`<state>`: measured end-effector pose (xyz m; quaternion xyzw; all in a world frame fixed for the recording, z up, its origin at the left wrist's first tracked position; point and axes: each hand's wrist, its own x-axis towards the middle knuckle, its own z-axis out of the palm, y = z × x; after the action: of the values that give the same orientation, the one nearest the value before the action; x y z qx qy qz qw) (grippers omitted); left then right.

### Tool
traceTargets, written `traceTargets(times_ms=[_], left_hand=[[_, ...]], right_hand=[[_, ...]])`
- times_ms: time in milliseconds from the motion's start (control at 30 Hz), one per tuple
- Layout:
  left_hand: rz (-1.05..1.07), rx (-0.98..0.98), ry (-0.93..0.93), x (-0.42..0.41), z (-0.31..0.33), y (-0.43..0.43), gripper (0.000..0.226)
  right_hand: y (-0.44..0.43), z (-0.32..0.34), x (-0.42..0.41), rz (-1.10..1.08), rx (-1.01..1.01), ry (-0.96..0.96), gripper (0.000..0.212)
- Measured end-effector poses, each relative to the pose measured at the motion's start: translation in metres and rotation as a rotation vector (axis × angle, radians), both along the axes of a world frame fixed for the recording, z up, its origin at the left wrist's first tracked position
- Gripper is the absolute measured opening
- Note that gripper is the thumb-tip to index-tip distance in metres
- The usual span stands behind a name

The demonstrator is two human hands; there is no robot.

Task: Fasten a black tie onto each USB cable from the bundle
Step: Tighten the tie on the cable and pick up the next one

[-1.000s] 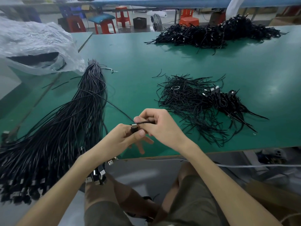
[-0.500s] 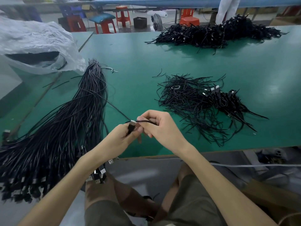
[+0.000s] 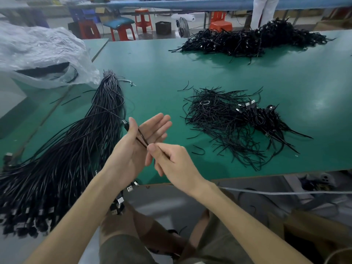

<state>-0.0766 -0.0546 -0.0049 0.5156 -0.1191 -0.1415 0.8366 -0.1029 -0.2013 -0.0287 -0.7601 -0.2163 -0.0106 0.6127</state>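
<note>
left hand (image 3: 136, 149) thumb clamps cable (image 3: 124, 122) plug, fingers flat; right hand (image 3: 171, 162) grip pinched on tie (image 3: 142, 137), stretching it taut over surface (image 3: 171, 73) near edge, probably to cinch.

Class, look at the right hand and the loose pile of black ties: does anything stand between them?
Nothing visible blocks the way: between the right hand and the tie pile lies only green table with two stray ties.
</note>
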Motion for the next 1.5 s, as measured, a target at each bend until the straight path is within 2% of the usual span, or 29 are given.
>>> traceTargets(times_ms=[133, 200, 233, 267, 300, 367, 433, 500, 600, 700, 867, 967, 1100, 1167, 1233, 1367, 1500], left_hand=[[0.022, -0.339, 0.13, 0.004, 0.019, 0.0, 0.061], [-0.122, -0.374, 0.105, -0.002, 0.029, 0.005, 0.054], [-0.209, -0.3, 0.07, -0.007, 0.033, 0.007, 0.054], [-0.266, -0.133, 0.009, -0.011, 0.036, 0.008, 0.057], [-0.291, 0.114, -0.083, -0.014, 0.037, 0.009, 0.062], [-0.364, 0.691, -0.281, -0.02, 0.034, 0.004, 0.07], [-0.459, 1.12, -0.336, -0.023, 0.025, -0.003, 0.071], [-0.399, 1.321, -0.329, -0.022, 0.013, -0.007, 0.066], [-0.162, 1.398, -0.37, -0.01, -0.007, -0.005, 0.059], [-0.027, 1.349, -0.434, -0.002, -0.016, 0.0, 0.06], [0.029, 1.243, -0.514, -0.001, -0.017, 0.004, 0.048], [0.021, 1.216, -0.477, 0.0, -0.017, 0.004, 0.053], [0.008, 1.121, -0.469, 0.0, -0.018, 0.006, 0.048], [-0.014, 1.068, -0.453, 0.001, -0.02, 0.007, 0.055], [-0.05, 0.976, -0.398, 0.001, -0.021, 0.009, 0.068], [-0.016, 0.718, -0.269, 0.002, -0.025, 0.006, 0.049], [0.153, 0.327, -0.057, 0.009, -0.022, 0.005, 0.068]], right_hand=[[0.001, -0.021, 0.003, -0.121, 0.028, 0.108, 0.068], [-0.002, -0.025, 0.01, -0.163, 0.057, 0.126, 0.073], [-0.005, -0.024, 0.015, -0.192, 0.057, 0.125, 0.074], [-0.007, -0.023, 0.02, -0.229, 0.041, 0.119, 0.075], [-0.01, -0.021, 0.024, -0.265, 0.017, 0.112, 0.074], [-0.018, -0.019, 0.034, -0.291, -0.05, 0.074, 0.071], [-0.023, -0.017, 0.041, -0.264, -0.186, 0.046, 0.07], [-0.023, -0.012, 0.044, -0.227, -0.311, 0.025, 0.069], [-0.02, -0.004, 0.043, -0.19, -0.32, -0.018, 0.067], [-0.018, 0.001, 0.041, -0.204, -0.233, -0.039, 0.065], [-0.014, 0.006, 0.04, -0.213, -0.208, -0.024, 0.067], [-0.013, 0.007, 0.04, -0.195, -0.204, -0.03, 0.067], [-0.014, 0.01, 0.037, -0.173, -0.2, -0.063, 0.064], [-0.013, 0.012, 0.036, -0.17, -0.214, -0.078, 0.062], [-0.01, 0.014, 0.036, -0.173, -0.22, -0.094, 0.059], [-0.003, 0.017, 0.033, -0.152, -0.229, -0.128, 0.053], [0.008, 0.003, 0.029, -0.135, -0.073, -0.012, 0.059]])
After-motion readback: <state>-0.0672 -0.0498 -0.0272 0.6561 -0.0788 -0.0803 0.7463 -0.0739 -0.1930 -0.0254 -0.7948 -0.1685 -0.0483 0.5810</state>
